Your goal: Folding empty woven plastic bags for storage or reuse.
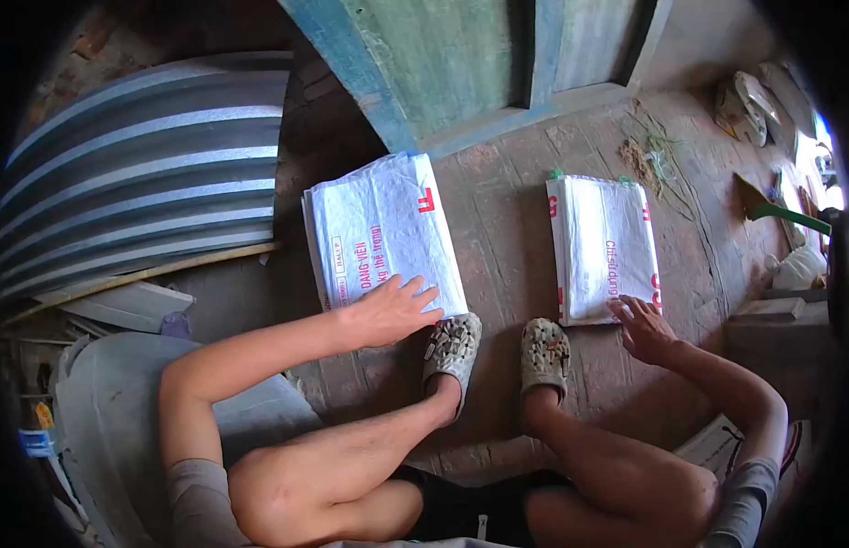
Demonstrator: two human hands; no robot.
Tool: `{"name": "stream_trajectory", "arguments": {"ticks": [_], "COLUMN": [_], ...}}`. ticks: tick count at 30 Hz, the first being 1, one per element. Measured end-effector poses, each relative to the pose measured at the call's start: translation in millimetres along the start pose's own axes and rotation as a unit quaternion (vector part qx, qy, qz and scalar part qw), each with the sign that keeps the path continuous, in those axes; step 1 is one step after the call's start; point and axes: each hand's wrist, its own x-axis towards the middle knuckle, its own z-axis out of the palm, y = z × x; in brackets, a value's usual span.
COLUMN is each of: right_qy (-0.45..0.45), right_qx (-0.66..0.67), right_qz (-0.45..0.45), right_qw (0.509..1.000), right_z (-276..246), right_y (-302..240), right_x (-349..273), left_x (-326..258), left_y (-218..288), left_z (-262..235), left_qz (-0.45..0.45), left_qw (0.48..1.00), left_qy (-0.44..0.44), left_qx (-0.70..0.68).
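Note:
Two piles of folded white woven sacks with red print lie flat on the brick floor before my feet. The left pile of sacks (pixel 388 215) is the larger and sits slightly askew. My left hand (pixel 394 310) rests palm down over its near edge, fingers apart. On the right, a smaller pile of sacks (pixel 587 242) shows bits of green string at its far edge. Fingers spread, my right hand (pixel 645 331) touches that pile's near right corner. Neither hand grips anything that I can see.
A corrugated metal sheet (pixel 168 173) and a wooden stick (pixel 141 281) lie at the left. A blue-green wooden door (pixel 442 64) stands at the far side. Two patterned clogs (pixel 545 354) are on my feet. A green-handled tool (pixel 790 217) and wooden blocks (pixel 771 310) are at the right.

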Motion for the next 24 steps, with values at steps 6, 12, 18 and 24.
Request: {"name": "stream_trajectory", "arguments": {"ticks": [6, 12, 18, 24], "right_qy": [0.007, -0.001, 0.014, -0.011], "right_qx": [-0.011, -0.022, -0.034, -0.003], "right_qz": [-0.019, -0.018, -0.033, -0.055], "right_qw": [1.000, 1.000, 0.999, 0.998], "right_z": [-7, -2, 5, 5], "right_y": [-1, 5, 14, 0], "right_x": [-1, -7, -10, 4], "left_x": [-16, -23, 0, 2], "left_y": [10, -8, -5, 33], "left_z": [14, 41, 47, -27], "left_qz": [-0.013, 0.019, 0.022, 0.139], "left_qw": [0.982, 0.967, 0.945, 0.957], "left_qy": [0.186, 0.249, 0.321, 0.221], "left_qx": [0.001, 0.055, 0.065, 0.128]}}
